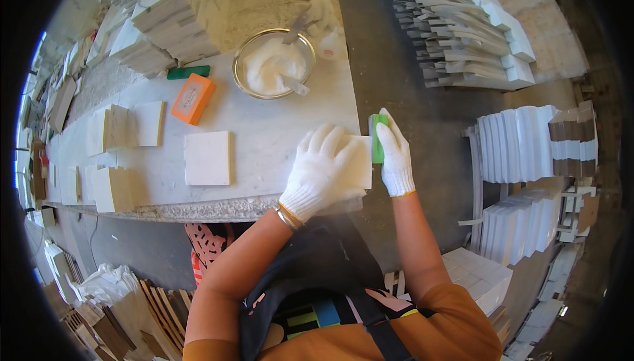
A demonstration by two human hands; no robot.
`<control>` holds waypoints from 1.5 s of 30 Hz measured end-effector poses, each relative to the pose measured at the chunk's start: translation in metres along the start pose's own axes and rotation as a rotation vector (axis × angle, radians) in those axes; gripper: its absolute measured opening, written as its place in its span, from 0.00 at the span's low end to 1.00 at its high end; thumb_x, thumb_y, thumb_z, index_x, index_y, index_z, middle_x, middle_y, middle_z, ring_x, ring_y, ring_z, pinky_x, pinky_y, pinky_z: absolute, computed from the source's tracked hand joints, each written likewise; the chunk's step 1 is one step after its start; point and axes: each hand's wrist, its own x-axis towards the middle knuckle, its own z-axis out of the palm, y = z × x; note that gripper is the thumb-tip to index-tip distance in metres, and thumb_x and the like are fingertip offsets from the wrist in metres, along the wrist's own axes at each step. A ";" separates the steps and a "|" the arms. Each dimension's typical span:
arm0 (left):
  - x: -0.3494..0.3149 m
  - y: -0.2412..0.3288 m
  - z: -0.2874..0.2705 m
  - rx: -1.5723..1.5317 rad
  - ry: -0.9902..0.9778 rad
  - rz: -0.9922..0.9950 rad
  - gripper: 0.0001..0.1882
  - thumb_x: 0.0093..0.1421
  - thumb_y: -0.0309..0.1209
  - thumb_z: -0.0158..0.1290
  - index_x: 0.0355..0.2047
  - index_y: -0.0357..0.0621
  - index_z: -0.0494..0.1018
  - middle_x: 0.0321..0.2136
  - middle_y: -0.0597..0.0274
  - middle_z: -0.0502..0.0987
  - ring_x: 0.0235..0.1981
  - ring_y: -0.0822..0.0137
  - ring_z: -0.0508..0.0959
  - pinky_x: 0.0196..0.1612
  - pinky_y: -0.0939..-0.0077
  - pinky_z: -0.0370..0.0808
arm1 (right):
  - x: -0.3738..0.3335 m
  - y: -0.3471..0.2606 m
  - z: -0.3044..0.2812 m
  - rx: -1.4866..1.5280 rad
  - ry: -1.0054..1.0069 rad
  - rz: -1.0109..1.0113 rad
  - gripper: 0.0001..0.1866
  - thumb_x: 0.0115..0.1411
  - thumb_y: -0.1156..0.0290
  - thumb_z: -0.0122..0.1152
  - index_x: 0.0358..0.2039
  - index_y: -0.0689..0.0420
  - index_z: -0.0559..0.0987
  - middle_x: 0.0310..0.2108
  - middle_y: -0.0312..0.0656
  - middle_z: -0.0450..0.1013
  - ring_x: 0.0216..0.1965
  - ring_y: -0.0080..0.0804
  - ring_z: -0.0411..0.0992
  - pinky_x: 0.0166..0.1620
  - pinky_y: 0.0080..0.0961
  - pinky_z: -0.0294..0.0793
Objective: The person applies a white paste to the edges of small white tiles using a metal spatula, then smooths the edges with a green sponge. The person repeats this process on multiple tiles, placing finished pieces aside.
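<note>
My left hand [312, 169], in a white knit glove, lies with fingers spread flat on a white stone tile [357, 163] at the table's right edge. The tile's right side sticks out slightly past that edge. My right hand [396, 160], also gloved, is closed around a green sanding block [378, 138]. The block stands upright just beside the tile's right edge; whether they touch, I cannot tell. Another square white tile [208, 158] lies flat to the left of my left hand.
On the pale stone table [251, 136] are a metal bowl [239, 84] of white paste with spatulas, an orange box [193, 99] and a dark green block [189, 72]. Small tile stacks [112, 189] stand left. Stacked slabs [456, 37] and wrapped tiles [515, 143] stand right across the floor.
</note>
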 end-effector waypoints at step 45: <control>-0.002 0.000 0.001 0.032 -0.012 -0.008 0.48 0.39 0.53 0.72 0.60 0.50 0.72 0.62 0.46 0.67 0.66 0.39 0.64 0.64 0.41 0.64 | -0.073 -0.011 0.003 -0.338 -0.009 -0.201 0.31 0.69 0.67 0.59 0.69 0.65 0.65 0.68 0.50 0.65 0.68 0.36 0.63 0.70 0.32 0.59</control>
